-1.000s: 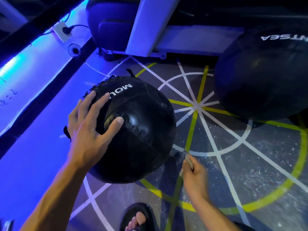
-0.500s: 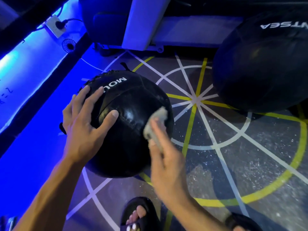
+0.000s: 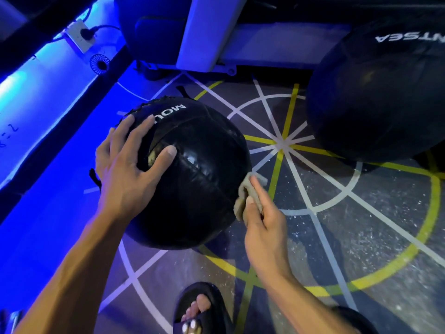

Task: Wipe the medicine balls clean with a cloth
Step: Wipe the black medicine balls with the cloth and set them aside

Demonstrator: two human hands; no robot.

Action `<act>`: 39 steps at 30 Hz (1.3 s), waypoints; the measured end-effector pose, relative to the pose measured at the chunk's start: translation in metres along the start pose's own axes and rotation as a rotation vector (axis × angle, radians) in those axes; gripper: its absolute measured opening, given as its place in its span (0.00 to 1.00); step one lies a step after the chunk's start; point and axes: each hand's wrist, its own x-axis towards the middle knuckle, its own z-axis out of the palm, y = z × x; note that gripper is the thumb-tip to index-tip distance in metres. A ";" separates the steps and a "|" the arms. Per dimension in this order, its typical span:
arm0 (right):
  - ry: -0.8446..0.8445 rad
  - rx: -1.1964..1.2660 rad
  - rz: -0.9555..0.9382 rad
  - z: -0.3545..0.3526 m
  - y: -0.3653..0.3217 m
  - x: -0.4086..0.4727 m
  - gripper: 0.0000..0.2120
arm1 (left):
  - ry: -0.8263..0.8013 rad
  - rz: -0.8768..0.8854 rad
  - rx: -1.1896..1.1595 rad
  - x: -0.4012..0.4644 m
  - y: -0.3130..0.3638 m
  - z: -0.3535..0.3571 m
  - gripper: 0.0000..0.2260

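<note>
A black stitched medicine ball (image 3: pixel 197 189) with white lettering sits on the floor in front of me. My left hand (image 3: pixel 125 169) lies spread over its upper left side, fingers straight. My right hand (image 3: pixel 262 218) holds a small beige cloth (image 3: pixel 245 196) against the ball's right side, thumb and fingers pinching it. A second, larger black medicine ball (image 3: pixel 375 97) with white lettering stands at the upper right, apart from both hands.
The floor (image 3: pixel 349 237) is grey with white and yellow lines in a wheel pattern. A padded machine base (image 3: pixel 204 32) stands at the back. A blue-lit wall strip with a power socket (image 3: pixel 79 36) runs along the left. My sandalled foot (image 3: pixel 199 309) is at the bottom.
My right hand rose from the floor with the cloth to the ball's top right, then slid down its right side. My left hand stayed on the ball.
</note>
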 end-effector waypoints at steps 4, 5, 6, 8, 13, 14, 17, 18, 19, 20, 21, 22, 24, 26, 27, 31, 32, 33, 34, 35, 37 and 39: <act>-0.070 -0.158 -0.167 -0.004 0.005 0.001 0.23 | -0.002 -0.002 0.000 0.003 0.000 0.000 0.30; -0.028 -0.196 -0.184 -0.005 0.010 0.003 0.22 | -0.003 -0.002 -0.002 0.003 0.001 0.001 0.30; 0.018 -0.230 -0.209 -0.007 0.013 0.005 0.22 | -0.003 0.000 -0.003 0.004 0.002 0.002 0.30; 0.071 -0.303 -0.265 -0.008 0.018 0.003 0.18 | -0.008 0.003 0.012 0.005 0.005 0.005 0.30; -0.108 -0.351 -0.223 0.010 0.040 -0.028 0.16 | -0.005 0.027 0.048 0.012 0.017 0.011 0.28; -0.075 -0.364 -0.121 0.009 0.054 -0.026 0.18 | -0.002 0.034 0.059 0.013 0.020 0.013 0.28; 0.073 -0.200 0.277 0.002 0.076 -0.010 0.16 | 0.003 0.045 0.081 0.012 0.026 0.017 0.29; 0.116 -0.121 0.319 0.001 0.076 -0.007 0.14 | 0.001 0.047 0.086 0.011 0.026 0.018 0.28; 0.138 -0.052 0.315 0.001 0.070 -0.005 0.12 | -0.001 0.047 0.091 0.011 0.026 0.018 0.28; 0.147 0.018 0.290 0.002 0.060 -0.003 0.10 | -0.002 0.042 0.093 0.012 0.025 0.017 0.28; 0.137 0.087 0.248 0.003 0.047 -0.003 0.07 | -0.008 0.034 0.093 0.013 0.025 0.017 0.28; 0.118 0.133 0.192 0.002 0.035 -0.003 0.06 | -0.012 0.029 0.089 0.016 0.025 0.017 0.28; 0.063 0.129 0.101 0.002 0.023 -0.003 0.06 | -0.014 0.018 0.079 0.019 0.026 0.015 0.28; 0.075 0.065 0.110 0.003 0.029 -0.004 0.06 | -0.018 0.019 0.085 0.019 0.027 0.017 0.28; 0.101 0.044 0.136 0.006 0.034 -0.006 0.06 | -0.016 0.024 0.089 0.018 0.028 0.017 0.28; 0.163 0.168 0.367 0.017 0.046 -0.013 0.04 | -0.025 0.013 0.089 0.018 0.031 0.018 0.29; 0.158 0.225 0.454 0.019 0.047 -0.016 0.04 | -0.022 0.010 0.095 0.018 0.032 0.018 0.28; 0.142 0.268 0.553 0.023 0.051 -0.020 0.04 | -0.016 0.009 0.103 0.019 0.033 0.017 0.29; 0.127 0.323 0.654 0.029 0.050 -0.026 0.04 | -0.010 0.010 0.112 0.020 0.035 0.018 0.29; 0.097 0.398 0.751 0.035 0.050 -0.032 0.04 | -0.007 0.008 0.121 0.020 0.037 0.019 0.30; 0.022 0.566 0.874 0.050 0.044 -0.042 0.02 | -0.002 0.015 0.145 0.019 0.042 0.023 0.31; 0.030 0.627 0.888 0.059 0.032 -0.041 0.08 | 0.001 0.031 0.170 0.018 0.046 0.028 0.31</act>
